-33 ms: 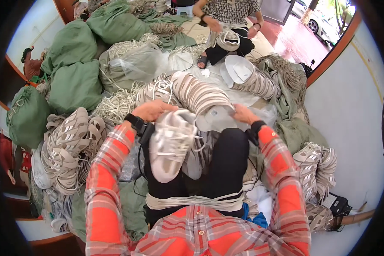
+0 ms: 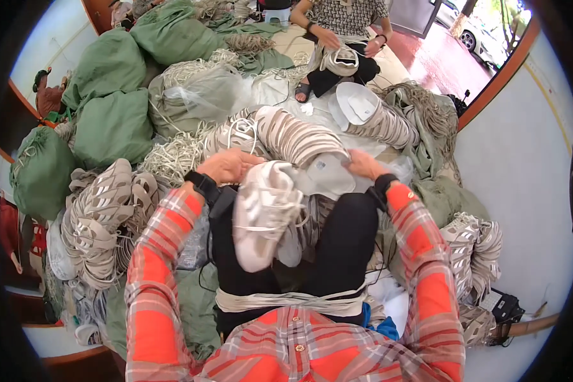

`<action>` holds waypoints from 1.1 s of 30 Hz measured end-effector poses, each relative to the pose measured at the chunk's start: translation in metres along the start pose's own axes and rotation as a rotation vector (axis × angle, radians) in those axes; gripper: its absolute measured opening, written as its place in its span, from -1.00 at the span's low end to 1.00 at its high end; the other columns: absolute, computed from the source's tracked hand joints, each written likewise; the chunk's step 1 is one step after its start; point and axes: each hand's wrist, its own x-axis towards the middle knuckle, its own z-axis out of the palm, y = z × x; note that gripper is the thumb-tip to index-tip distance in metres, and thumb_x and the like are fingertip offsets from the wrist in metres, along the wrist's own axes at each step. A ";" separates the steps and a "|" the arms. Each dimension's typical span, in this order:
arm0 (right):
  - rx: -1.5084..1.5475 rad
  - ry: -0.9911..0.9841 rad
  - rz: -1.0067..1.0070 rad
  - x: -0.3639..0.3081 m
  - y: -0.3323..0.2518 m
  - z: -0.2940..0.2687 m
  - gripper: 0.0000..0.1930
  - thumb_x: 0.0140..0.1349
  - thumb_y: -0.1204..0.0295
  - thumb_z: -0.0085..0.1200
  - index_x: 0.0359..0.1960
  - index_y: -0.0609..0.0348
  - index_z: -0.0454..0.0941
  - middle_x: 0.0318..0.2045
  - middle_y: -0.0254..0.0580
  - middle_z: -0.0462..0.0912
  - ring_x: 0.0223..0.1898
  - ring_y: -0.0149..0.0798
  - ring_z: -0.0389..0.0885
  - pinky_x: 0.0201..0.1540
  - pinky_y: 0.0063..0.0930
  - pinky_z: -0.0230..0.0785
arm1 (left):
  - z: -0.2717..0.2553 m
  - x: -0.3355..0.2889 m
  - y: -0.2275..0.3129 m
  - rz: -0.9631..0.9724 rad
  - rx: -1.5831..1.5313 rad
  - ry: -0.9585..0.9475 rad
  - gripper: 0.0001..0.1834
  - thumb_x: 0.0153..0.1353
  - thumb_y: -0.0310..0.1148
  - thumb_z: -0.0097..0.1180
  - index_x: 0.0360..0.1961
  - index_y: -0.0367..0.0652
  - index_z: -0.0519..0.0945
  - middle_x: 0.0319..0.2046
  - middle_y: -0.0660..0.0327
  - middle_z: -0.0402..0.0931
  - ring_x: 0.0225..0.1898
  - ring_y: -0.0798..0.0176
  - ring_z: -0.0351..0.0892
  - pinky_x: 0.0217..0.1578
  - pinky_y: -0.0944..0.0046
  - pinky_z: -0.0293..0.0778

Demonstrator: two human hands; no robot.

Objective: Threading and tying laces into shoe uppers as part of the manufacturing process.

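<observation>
My left hand point(image 2: 230, 167) is closed at the collar of a pale beige shoe upper point(image 2: 261, 219) with white laces. The upper hangs toe down over my left thigh, and its collar partly hides my fingertips. My right hand point(image 2: 367, 164) is closed on the near edge of a long, curved stack of nested shoe uppers point(image 2: 296, 137). A pale, smooth end piece point(image 2: 330, 173) shows at that edge, and my right fingertips are partly hidden. Other greyish uppers point(image 2: 290, 245) lie between my legs. Pale strips point(image 2: 293, 302) are wrapped around my thighs.
Green sacks point(image 2: 113, 130) pile up at the left. Bundles of uppers lie at the left point(image 2: 99, 223) and right point(image 2: 471, 248). Beyond the stack, loose pale laces point(image 2: 175, 158) are heaped. A co-worker point(image 2: 344, 38) sits ahead handling an upper, beside another stack point(image 2: 385, 121).
The shoe upper in my left hand has shifted slightly right and turned. My left fingers have moved slightly at its collar. The co-worker's hand has moved onto their upper.
</observation>
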 end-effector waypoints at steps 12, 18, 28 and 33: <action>-0.040 0.092 -0.181 -0.082 -0.047 0.013 -0.83 -0.02 0.46 -0.06 -0.50 0.38 0.39 -0.54 0.31 0.50 -0.41 0.28 0.50 -0.35 0.03 0.35 | 0.170 0.064 -0.091 0.461 -0.988 0.083 -0.70 0.18 -0.41 0.13 -0.06 -0.22 0.46 -0.17 0.21 0.54 -0.18 0.22 0.55 -0.14 0.23 0.46; 0.182 -0.094 -0.137 -0.089 -0.001 0.024 -0.45 0.03 0.60 -0.13 0.15 0.33 0.15 -0.28 0.32 0.53 -0.21 0.22 0.55 -0.16 -0.12 0.36 | 0.172 0.145 -0.100 0.797 -0.736 0.162 -0.69 0.16 -0.50 0.11 -0.06 -0.30 0.43 -0.19 0.22 0.52 -0.15 0.29 0.53 -0.12 0.23 0.47; 0.575 -0.169 0.244 -0.050 0.085 -0.039 -0.48 0.19 0.25 0.01 0.14 0.31 0.34 0.03 -0.06 0.48 0.07 -0.24 0.43 0.12 -0.45 0.22 | -0.020 0.049 -0.111 0.919 -0.080 1.159 -0.84 0.21 -0.34 0.05 -0.29 -0.21 0.53 -0.49 0.33 0.50 -0.50 0.49 0.43 -0.44 0.46 0.37; 0.563 -0.084 0.271 0.051 0.110 0.035 -0.43 0.29 0.04 -0.11 0.12 0.29 0.35 0.02 -0.11 0.49 0.05 -0.29 0.41 0.09 -0.46 0.23 | -0.128 0.113 -0.187 0.475 -0.248 0.837 -0.46 0.30 0.02 -0.12 0.01 -0.28 0.43 -0.17 0.20 0.52 -0.16 0.30 0.46 -0.13 0.29 0.38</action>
